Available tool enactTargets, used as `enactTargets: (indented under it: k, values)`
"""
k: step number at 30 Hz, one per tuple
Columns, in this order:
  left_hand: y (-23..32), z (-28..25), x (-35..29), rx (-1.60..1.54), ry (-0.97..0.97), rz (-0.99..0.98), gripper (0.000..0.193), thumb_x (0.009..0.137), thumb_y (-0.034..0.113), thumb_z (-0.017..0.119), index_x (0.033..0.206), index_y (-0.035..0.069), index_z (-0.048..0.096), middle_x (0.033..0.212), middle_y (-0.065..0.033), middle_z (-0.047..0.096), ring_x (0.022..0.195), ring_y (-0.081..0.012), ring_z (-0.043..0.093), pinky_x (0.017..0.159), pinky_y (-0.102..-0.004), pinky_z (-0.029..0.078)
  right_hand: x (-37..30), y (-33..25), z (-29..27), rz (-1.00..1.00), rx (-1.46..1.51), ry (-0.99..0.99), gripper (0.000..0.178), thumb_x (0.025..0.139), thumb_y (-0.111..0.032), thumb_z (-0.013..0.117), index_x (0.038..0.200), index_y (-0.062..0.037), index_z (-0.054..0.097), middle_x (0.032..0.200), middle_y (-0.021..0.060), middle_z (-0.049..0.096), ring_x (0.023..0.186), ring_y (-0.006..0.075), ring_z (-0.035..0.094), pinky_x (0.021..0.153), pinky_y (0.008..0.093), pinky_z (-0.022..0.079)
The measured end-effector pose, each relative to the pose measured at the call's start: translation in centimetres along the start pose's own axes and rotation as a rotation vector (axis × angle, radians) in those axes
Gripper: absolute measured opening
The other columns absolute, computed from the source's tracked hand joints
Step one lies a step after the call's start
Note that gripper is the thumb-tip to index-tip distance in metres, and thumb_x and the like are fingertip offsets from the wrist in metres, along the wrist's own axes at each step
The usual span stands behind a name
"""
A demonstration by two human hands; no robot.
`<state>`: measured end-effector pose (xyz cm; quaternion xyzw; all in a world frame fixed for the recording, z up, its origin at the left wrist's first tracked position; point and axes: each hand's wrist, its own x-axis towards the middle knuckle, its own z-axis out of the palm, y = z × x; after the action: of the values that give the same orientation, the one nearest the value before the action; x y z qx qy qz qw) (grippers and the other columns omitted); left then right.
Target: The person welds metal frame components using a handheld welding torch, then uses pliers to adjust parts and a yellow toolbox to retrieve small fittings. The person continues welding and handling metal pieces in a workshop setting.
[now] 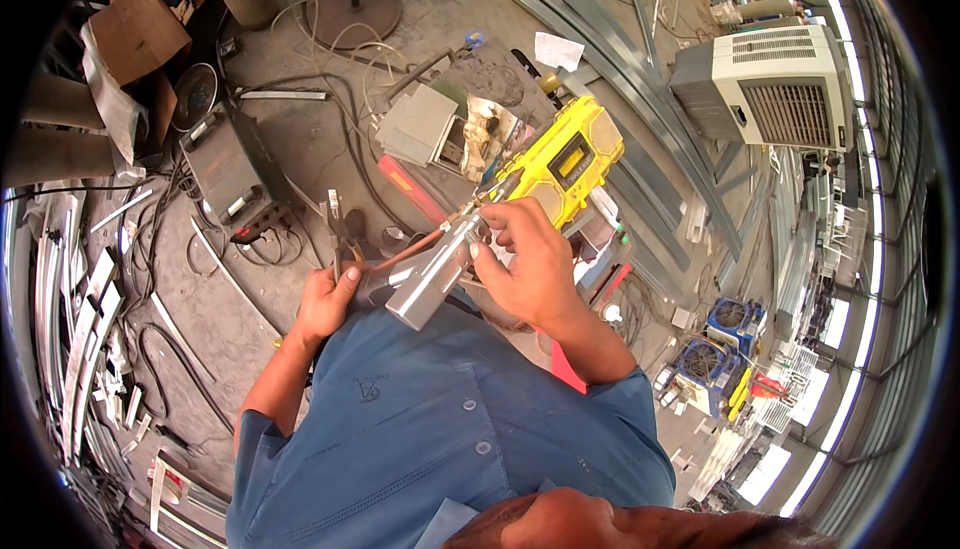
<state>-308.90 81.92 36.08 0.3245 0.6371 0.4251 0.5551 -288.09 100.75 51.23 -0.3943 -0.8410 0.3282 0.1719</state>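
A short length of grey metal box tube slants in front of my chest, its near end by my shirt. My right hand is closed, thumb and fingers pinched at the tube's far end; whether a smaller piece sits between the fingertips is hidden. To the left of the tube, my left hand is curled with its thumb up, beside an orange-brown hose. What it grips is mostly hidden. The hose runs to a brass fitting past the tube. Just beyond the left hand stand dark-handled pliers.
A yellow radio-like case lies beyond my right hand. Grey plates and a red bar are ahead. A dark welding-machine-like box with cables stands left. Long metal profiles and an air cooler are at the right.
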Motion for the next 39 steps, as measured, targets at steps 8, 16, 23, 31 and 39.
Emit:
enactTargets:
  k: [8, 16, 23, 31, 39]
  values:
    - [0.2, -0.1, -0.2, -0.003, -0.017, -0.026, 0.052, 0.104, 0.046, 0.048, 0.115, 0.001, 0.071, 0.094, -0.0089, 0.073, 0.088, -0.0139, 0.063, 0.081, -0.0326, 0.05, -0.2, 0.6, 0.1, -0.042, -0.075, -0.066, 0.019, 0.087, -0.009, 0.072, 0.101, 0.0007, 0.064, 0.092, 0.0138, 0.064, 0.076, 0.0263, 0.071, 0.067, 0.0344, 0.058]
    - [0.2, -0.2, -0.2, 0.008, -0.022, -0.003, 0.048, 0.103, 0.043, 0.051, 0.11, -0.001, 0.072, 0.093, -0.0097, 0.072, 0.089, -0.016, 0.064, 0.082, -0.0331, 0.051, -0.3, 1.3, 0.2, 0.004, 0.129, -0.106, 0.017, 0.082, -0.005, 0.076, 0.094, -0.0017, 0.063, 0.085, 0.0111, 0.062, 0.07, 0.0235, 0.068, 0.063, 0.0342, 0.056]
    - [-0.2, -0.2, -0.2, 0.004, -0.042, 0.003, 0.048, 0.103, 0.042, 0.052, 0.109, -0.001, 0.071, 0.095, -0.0107, 0.073, 0.09, -0.0174, 0.065, 0.084, -0.0339, 0.051, -0.6, 1.3, -0.1, 0.027, 0.232, -0.129, 0.017, 0.08, -0.006, 0.077, 0.089, -0.0015, 0.063, 0.084, 0.0105, 0.063, 0.069, 0.0212, 0.07, 0.062, 0.0322, 0.057]
    - [-0.1, -0.2, 0.0, -0.008, -0.078, 0.007, 0.048, 0.103, 0.042, 0.052, 0.111, -0.001, 0.072, 0.097, -0.0101, 0.073, 0.092, -0.0175, 0.065, 0.085, -0.0342, 0.051, -0.5, 0.1, -1.4, -0.025, 0.054, -0.158, 0.016, 0.077, -0.002, 0.076, 0.088, -0.0033, 0.063, 0.081, 0.0093, 0.063, 0.068, 0.021, 0.069, 0.06, 0.0314, 0.056]
    - [-0.5, -0.4, 0.3, -0.09, -0.039, -0.042, 0.046, 0.104, 0.04, 0.052, 0.111, -0.001, 0.072, 0.094, -0.0067, 0.072, 0.09, -0.0143, 0.062, 0.085, -0.0322, 0.05, 0.0, -1.2, -5.3, 0.131, 0.2, -0.106, 0.014, 0.08, 0.004, 0.07, 0.091, -0.001, 0.063, 0.083, 0.0042, 0.065, 0.069, 0.0096, 0.065, 0.062, 0.0256, 0.054]
